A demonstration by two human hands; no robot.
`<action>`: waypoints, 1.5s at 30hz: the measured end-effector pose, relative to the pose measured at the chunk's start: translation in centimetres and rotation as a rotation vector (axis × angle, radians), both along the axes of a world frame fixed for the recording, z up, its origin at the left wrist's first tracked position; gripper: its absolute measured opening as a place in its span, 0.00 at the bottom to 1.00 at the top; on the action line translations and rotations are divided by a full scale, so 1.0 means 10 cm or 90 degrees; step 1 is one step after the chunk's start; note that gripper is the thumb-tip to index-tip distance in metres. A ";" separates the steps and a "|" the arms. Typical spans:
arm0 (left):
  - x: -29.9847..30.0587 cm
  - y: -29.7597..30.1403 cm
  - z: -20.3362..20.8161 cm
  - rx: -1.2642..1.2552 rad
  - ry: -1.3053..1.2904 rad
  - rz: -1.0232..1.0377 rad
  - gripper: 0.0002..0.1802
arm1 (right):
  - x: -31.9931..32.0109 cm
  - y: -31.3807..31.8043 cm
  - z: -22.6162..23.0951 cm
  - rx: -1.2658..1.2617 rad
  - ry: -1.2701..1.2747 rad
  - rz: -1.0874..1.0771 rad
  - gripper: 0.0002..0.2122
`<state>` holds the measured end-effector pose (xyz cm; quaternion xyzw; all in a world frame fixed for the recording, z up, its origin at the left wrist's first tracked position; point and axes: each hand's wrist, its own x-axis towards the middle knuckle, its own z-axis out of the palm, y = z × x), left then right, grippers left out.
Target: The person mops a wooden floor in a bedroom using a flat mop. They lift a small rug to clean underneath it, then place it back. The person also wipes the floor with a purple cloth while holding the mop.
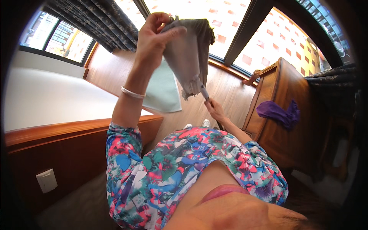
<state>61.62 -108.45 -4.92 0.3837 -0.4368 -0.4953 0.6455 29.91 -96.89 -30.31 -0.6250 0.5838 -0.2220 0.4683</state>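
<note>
Two grips hold the mop (183, 53) above the floor (226, 82) (from here, before the window (230, 25)): left hand (153, 37) pinching its edge, right hand (216, 110) clamping the pole (204, 92). A slack left pinch could tip it.

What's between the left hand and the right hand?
In the head view, the grey fringed mop head and the end of its pale grey handle span from the left hand to the right hand.

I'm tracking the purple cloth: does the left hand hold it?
No, the left hand holds grey fabric; the purple cloth lies on wooden furniture.
</note>
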 end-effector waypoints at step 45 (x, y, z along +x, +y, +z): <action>-0.81 0.84 -2.84 0.268 0.153 0.198 0.23 | 0.33 -0.58 1.55 0.157 -0.430 -0.007 0.22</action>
